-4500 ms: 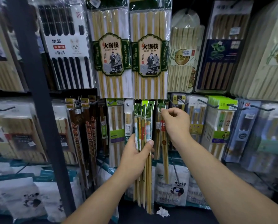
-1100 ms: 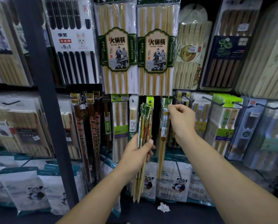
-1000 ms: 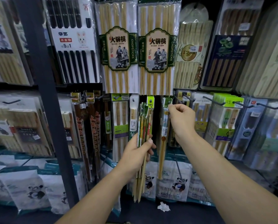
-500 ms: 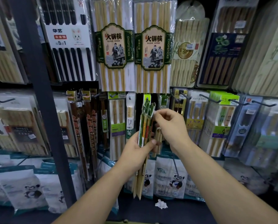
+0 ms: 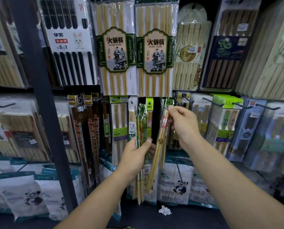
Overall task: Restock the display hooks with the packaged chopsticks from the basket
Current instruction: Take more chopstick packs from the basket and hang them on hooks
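My left hand (image 5: 135,157) grips a bundle of slim chopstick packs with green header cards (image 5: 142,124), held upright in front of the lower display row. Just right of it, my right hand (image 5: 182,128) pinches the top of a single pack of bamboo chopsticks with a red label (image 5: 160,144). That pack hangs tilted, its tips pointing down and left, apart from the bundle. Its top sits just below a green-headed pack (image 5: 169,102) that hangs on the display. The basket is out of view.
Large hot-pot chopstick packs (image 5: 154,52) hang above. Black metal hooks (image 5: 212,101) stick out toward me on the right, loaded with boxed sets. A dark shelf post (image 5: 38,96) stands on the left. Panda-print bags (image 5: 179,184) fill the bottom row, with a crumpled white scrap (image 5: 164,210) on the floor.
My right hand left the pack it had put on the hook, came to the bundle, pulled one pack out and lifted it rightward. My left hand stayed put with the rest.
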